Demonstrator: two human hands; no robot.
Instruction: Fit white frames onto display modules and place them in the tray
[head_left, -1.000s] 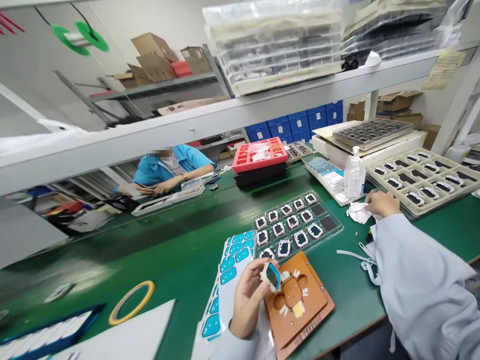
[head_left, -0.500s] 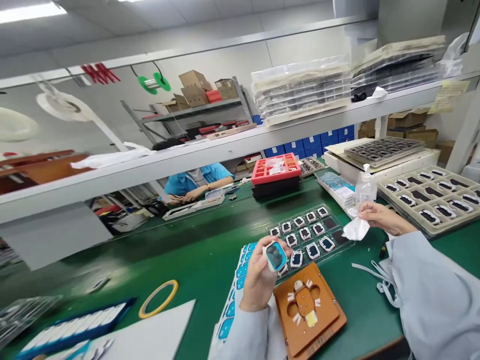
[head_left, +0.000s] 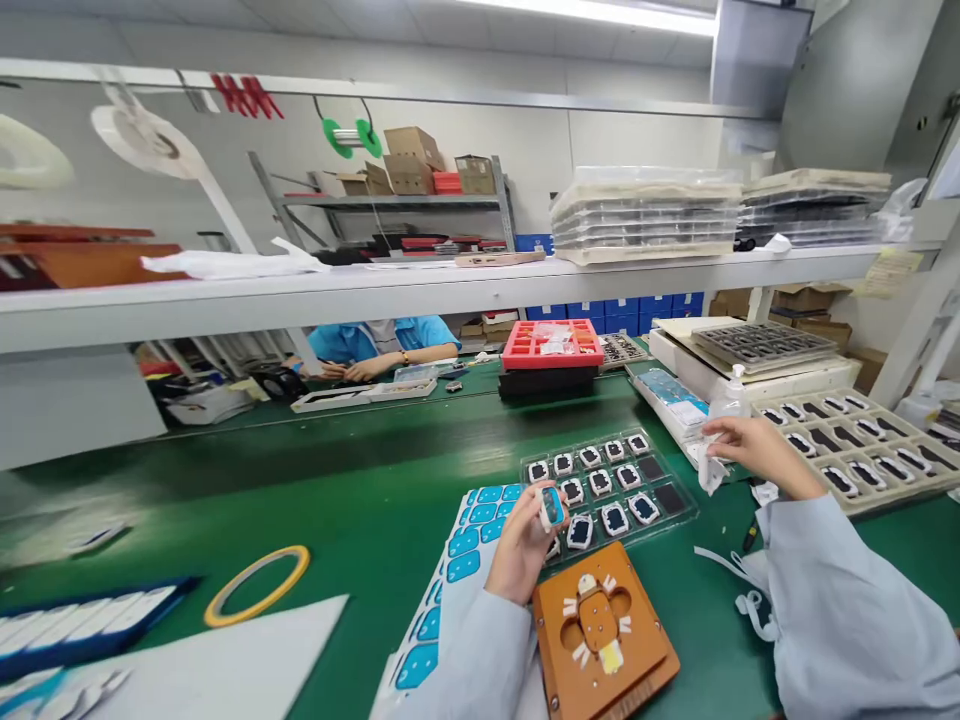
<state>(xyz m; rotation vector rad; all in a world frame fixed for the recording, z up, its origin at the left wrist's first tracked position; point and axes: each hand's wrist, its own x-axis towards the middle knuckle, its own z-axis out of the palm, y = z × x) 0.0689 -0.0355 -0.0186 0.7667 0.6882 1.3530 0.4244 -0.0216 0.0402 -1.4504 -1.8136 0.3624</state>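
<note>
My left hand (head_left: 521, 545) is closed around a small white watch case with a blue screen (head_left: 553, 507), held up just left of a clear tray (head_left: 671, 500) of similar cases. My right hand (head_left: 742, 445) pinches a crumpled white wipe (head_left: 709, 472) above the green bench, beside a clear pump bottle (head_left: 727, 405). An orange jig plate (head_left: 600, 640) lies on the bench below my left hand. A white sheet of blue stickers (head_left: 465, 545) lies under my left forearm.
Beige trays of parts (head_left: 862, 455) lie at the right. A red tray on black ones (head_left: 551, 350) stands further back. A yellow tape ring (head_left: 255, 585) lies at the left. Another person in blue (head_left: 375, 345) works across the bench under a long white shelf (head_left: 375, 290).
My right hand picked the white wipe up off the bench and raised it. My left hand lifted the watch case higher. The view has tilted upward.
</note>
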